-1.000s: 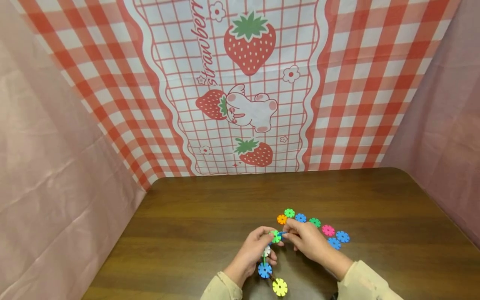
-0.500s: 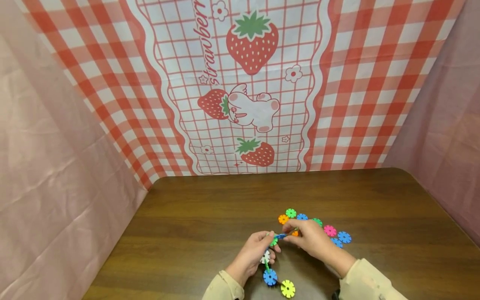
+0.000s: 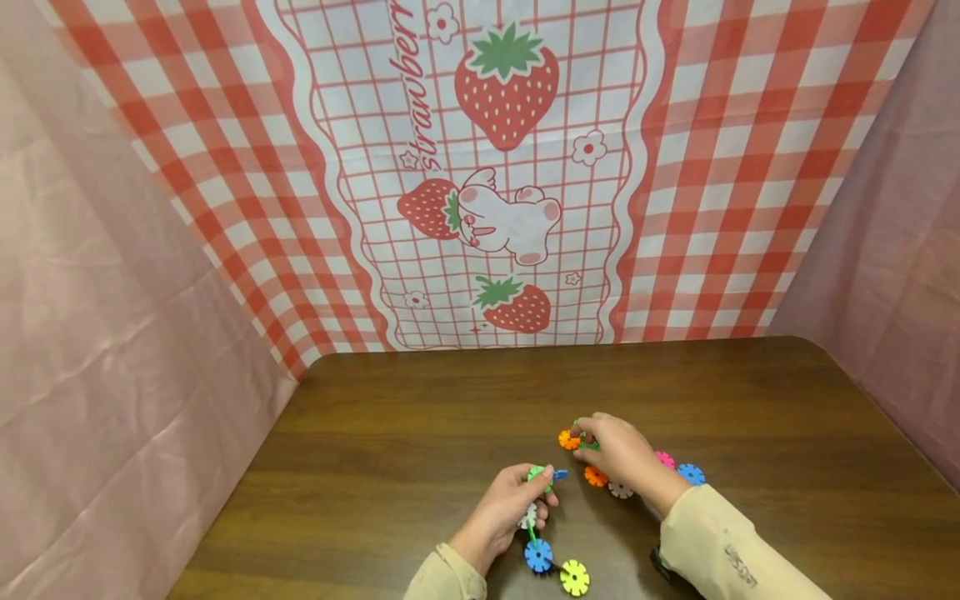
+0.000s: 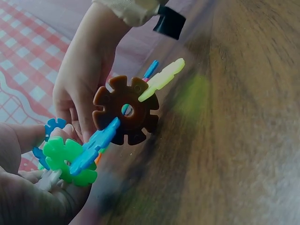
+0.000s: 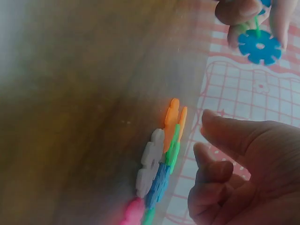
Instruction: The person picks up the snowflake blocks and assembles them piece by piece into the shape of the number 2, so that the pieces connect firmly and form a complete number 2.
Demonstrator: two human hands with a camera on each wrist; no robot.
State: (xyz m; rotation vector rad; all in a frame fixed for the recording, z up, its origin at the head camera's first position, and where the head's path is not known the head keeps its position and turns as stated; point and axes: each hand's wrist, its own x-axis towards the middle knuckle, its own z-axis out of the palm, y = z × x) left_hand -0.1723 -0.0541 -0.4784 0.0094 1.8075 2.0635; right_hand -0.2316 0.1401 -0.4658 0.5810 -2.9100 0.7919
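In the head view my left hand [image 3: 510,504] holds a chain of slotted plastic discs, pinching a light green disc [image 3: 539,479] with a blue disc [image 3: 560,475] jutting from it. A white disc [image 3: 528,517], a blue disc [image 3: 538,556] and a yellow disc [image 3: 574,577] hang lower on the chain. The left wrist view also shows a brown disc [image 4: 104,112] linking a blue and a yellow one. My right hand [image 3: 621,450] is over the loose discs, fingertips beside an orange disc [image 3: 567,440]. Its thumb and fingers are apart in the right wrist view, with nothing visible between them.
Loose discs lie on the wooden table [image 3: 420,417] around my right hand: a second orange disc [image 3: 596,476], a whitish disc [image 3: 621,490], a pink disc [image 3: 664,460] and a blue disc [image 3: 692,474]. A strawberry-print cloth [image 3: 495,208] hangs behind the table.
My right hand has come off the blue disc at the chain's end and moved up and right to the loose discs. The left hand keeps its hold; the chain's lower end has swung right.
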